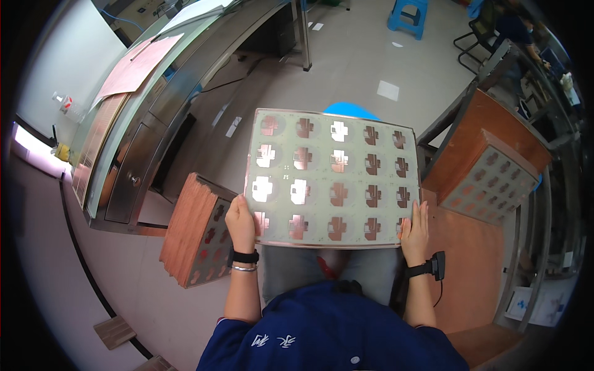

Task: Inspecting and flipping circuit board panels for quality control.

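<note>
A large, flat circuit board panel (320,201) is held up in front of my lap, its face toward me. Rows of shiny copper shapes cover its pale green surface. My left hand (241,219) is closed around the panel's lower left edge. At the lower right edge, my right hand (416,232) grips the panel with its thumb on the face and its fingers extended along the side. A black band circles each wrist; the right one carries a small black device.
To the left, a stack of similar panels (192,229) leans near a metal desk (127,198) with pink paper (139,65). More panels (492,176) stand on a brown rack (467,260) at right. Blue stools (408,17) and another person (516,31) are farther off.
</note>
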Tool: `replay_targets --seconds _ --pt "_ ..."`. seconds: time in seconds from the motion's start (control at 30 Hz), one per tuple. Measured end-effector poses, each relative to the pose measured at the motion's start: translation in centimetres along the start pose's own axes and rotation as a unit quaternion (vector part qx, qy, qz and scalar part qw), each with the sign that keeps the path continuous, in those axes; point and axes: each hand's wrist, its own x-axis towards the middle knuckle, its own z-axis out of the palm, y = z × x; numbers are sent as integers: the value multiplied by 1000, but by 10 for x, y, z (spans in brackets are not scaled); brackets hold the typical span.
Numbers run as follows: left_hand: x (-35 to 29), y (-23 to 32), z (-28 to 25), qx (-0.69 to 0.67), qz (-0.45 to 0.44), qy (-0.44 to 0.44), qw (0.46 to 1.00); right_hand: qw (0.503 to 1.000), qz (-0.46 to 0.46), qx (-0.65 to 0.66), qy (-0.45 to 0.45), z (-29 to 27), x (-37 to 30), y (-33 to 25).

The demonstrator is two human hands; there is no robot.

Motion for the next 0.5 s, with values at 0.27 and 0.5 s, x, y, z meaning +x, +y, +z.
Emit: replay_targets --seconds 0.27,0.5 --pt "-11 3 -6 -145 80 14 986 835 143 528 59 -34 14 10" --pt "-9 18 -20 -213 42 -92 972 689 192 696 -60 -74 12 35"
